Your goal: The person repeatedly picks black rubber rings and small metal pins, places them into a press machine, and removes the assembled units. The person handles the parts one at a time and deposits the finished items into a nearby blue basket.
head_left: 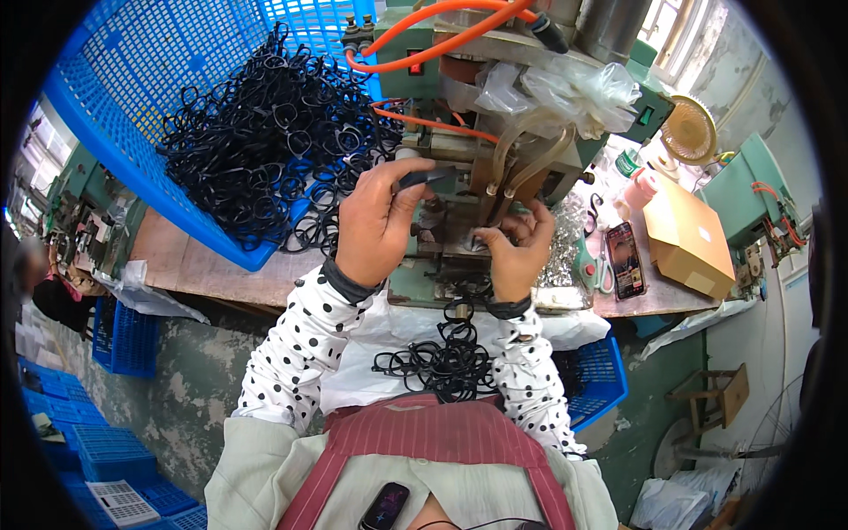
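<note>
Blue crate (pixel 106 124) full of black rings (pixel 265 132), hands (pixel 380 225) just beside.

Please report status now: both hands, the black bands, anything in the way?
Left hand pinches a black band at the green machine. Right hand at the machine's work spot, grip unclear. Band pile on lap, more in blue crate. Nothing blocking.

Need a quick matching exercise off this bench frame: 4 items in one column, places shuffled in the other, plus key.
1. left hand
2. right hand
3. blue crate
4. cardboard box

A. far right of the bench
B. tilted at upper left, full of black loops
C. pinching a black strip
D. fingers at the machine's base

Pairs: 1-C, 2-D, 3-B, 4-A
</note>
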